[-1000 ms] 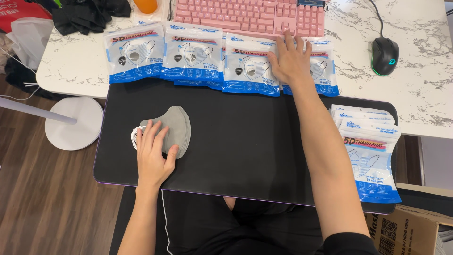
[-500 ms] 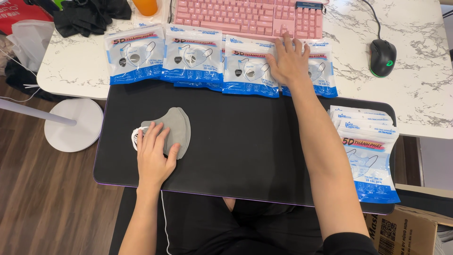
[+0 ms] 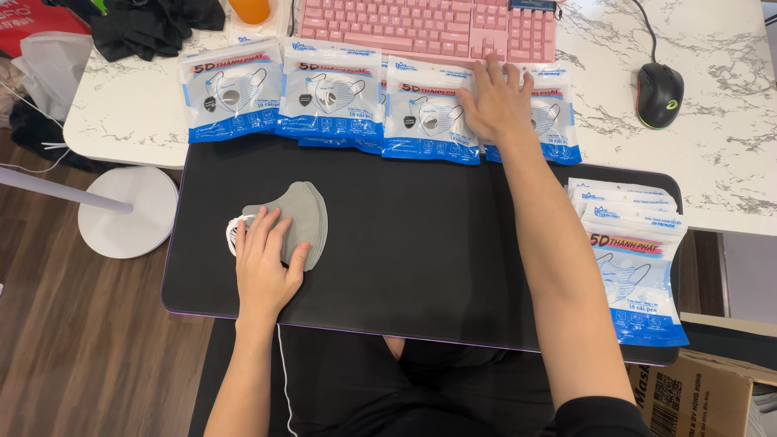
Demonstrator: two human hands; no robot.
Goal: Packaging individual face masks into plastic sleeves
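My left hand [image 3: 264, 271] lies flat with fingers spread on a small stack of grey face masks [image 3: 306, 214] with white ear loops, at the left of a black desk mat [image 3: 421, 251]. My right hand [image 3: 495, 101] reaches far forward and rests palm-down, fingers apart, on the rightmost packet [image 3: 553, 121] of a row of blue-and-white mask packets [image 3: 328, 101] along the mat's far edge. Neither hand grips anything. A pile of the same packets [image 3: 635, 267] sits at the mat's right end.
A pink keyboard [image 3: 429, 24] lies behind the packet row, a black mouse [image 3: 660, 93] to its right on the white marble tabletop [image 3: 728, 154]. Black cloth [image 3: 154, 24] sits at the far left. A white stand base [image 3: 129, 212] is on the wooden floor, a cardboard box [image 3: 696, 396] at lower right.
Both hands stay nearly still: the left remains on the grey masks and the right on the far packet. Only the view shifts slightly.
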